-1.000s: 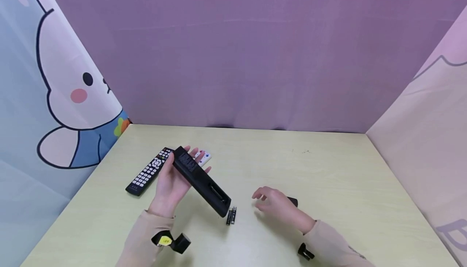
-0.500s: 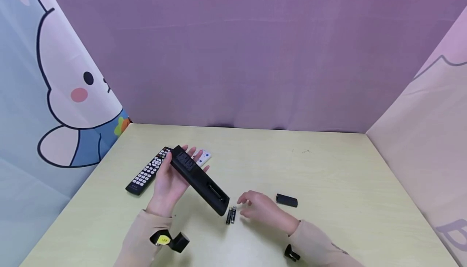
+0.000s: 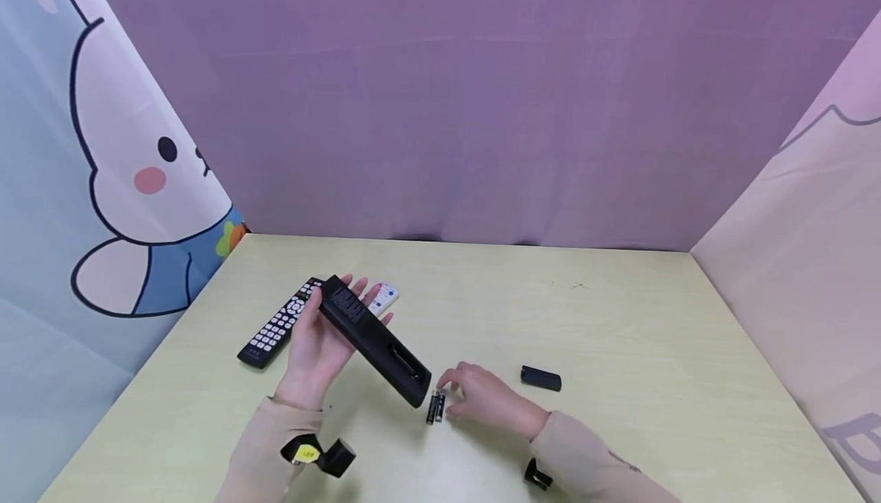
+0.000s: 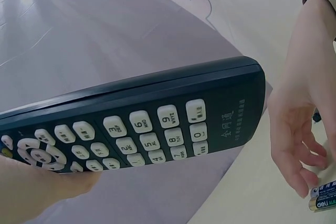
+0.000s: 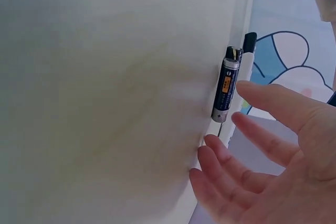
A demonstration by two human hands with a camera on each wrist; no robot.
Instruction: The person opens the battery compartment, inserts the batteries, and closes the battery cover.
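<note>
My left hand [image 3: 315, 354] grips a black remote control [image 3: 368, 331], tilted with its back toward the head camera. The battery compartment [image 3: 407, 361] in its lower end is uncovered, and its button side [image 4: 152, 129] fills much of the left wrist view. Just below that end, two small batteries [image 3: 436, 407] lie side by side on the table. My right hand [image 3: 487, 397] is beside them with its fingers loosely bent. In the right wrist view, the thumb and forefinger are parted close to the nearer battery [image 5: 226, 90], holding nothing.
A black battery cover [image 3: 541, 378] lies right of my right hand. Another black remote control [image 3: 271, 335] with white buttons rests at the left. A white remote control [image 3: 385, 298] lies partly hidden behind my left fingers. A purple curtain [image 3: 468, 105] stands behind the table [image 3: 619, 335].
My right hand has moved left from beside the battery cover to the batteries, bringing the cover into full view. My left hand and the remote control have stayed almost still.
</note>
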